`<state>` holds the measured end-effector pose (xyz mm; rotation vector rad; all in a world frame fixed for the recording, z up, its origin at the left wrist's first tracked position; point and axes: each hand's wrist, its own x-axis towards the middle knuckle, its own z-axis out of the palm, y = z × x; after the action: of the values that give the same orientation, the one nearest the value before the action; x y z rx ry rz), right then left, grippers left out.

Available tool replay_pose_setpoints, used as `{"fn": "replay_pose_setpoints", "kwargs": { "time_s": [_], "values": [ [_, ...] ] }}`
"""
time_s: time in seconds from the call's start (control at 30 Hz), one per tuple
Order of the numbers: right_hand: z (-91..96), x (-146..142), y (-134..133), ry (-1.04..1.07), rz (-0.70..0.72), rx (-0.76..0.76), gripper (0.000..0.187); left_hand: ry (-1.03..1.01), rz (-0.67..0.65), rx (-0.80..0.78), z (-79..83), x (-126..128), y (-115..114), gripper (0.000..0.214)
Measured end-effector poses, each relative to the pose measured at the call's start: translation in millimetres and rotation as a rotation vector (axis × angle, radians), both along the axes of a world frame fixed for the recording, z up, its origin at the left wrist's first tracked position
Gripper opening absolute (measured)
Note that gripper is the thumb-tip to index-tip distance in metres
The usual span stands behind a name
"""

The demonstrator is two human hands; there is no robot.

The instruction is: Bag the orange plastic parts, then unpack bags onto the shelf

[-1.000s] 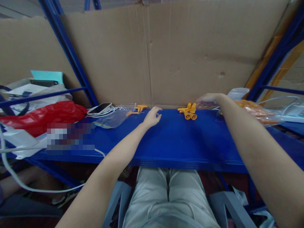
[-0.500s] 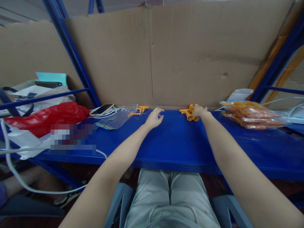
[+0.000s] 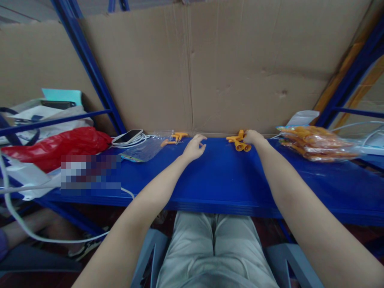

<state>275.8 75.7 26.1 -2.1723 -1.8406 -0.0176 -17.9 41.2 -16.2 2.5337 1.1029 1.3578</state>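
On the blue counter [image 3: 216, 180], in the head view, orange pieces [image 3: 239, 147] lie clustered near the cardboard [image 3: 255, 68], flared round cups facing forward. They look like light, stiff plastic, smooth and perhaps slightly slippery; the narrower parts behind the cups should give the surest hold. The right hand [image 3: 254, 137] is at the cluster's right side, its grip hidden. The left hand [image 3: 194, 148] is empty, thumb and fingers apart, near orange T-shapes [image 3: 180, 135] and a limp clear bag [image 3: 145, 151].

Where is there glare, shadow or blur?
Head view: glare on the clear plastic bag at far right; head view: a soft shadow on the blue tabletop, right of centre; head view: right hand and orange pieces look slightly soft, a pixelated patch sits at left.
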Motion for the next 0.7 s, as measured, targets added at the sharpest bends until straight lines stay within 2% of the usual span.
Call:
{"fn": "replay_pose_setpoints", "kwargs": {
  "time_s": [0.1, 0.27, 0.47, 0.7],
  "values": [
    [9.7, -7.2, -16.3, -0.081, -0.111, -0.035, 0.039, 0.007, 0.004, -0.002, 0.5, -0.2, -0.2, 0.026],
    [15.1, -7.1, -29.4, -0.152, -0.174, -0.009, 0.043, -0.002, -0.001, -0.001, 1.2, -0.1, -1.5, 0.026],
    [6.8, 8.7, -32.6, -0.15, -0.205, -0.12, 0.046, -0.005, 0.0, -0.01, 1.3, 0.8, -2.3, 0.026],
    [-8.2, 14.8, -36.8, -0.114, -0.244, -0.065, 0.045, -0.002, 0.005, -0.026, 1.2, 2.3, -2.4, 0.025]
  ]
}}
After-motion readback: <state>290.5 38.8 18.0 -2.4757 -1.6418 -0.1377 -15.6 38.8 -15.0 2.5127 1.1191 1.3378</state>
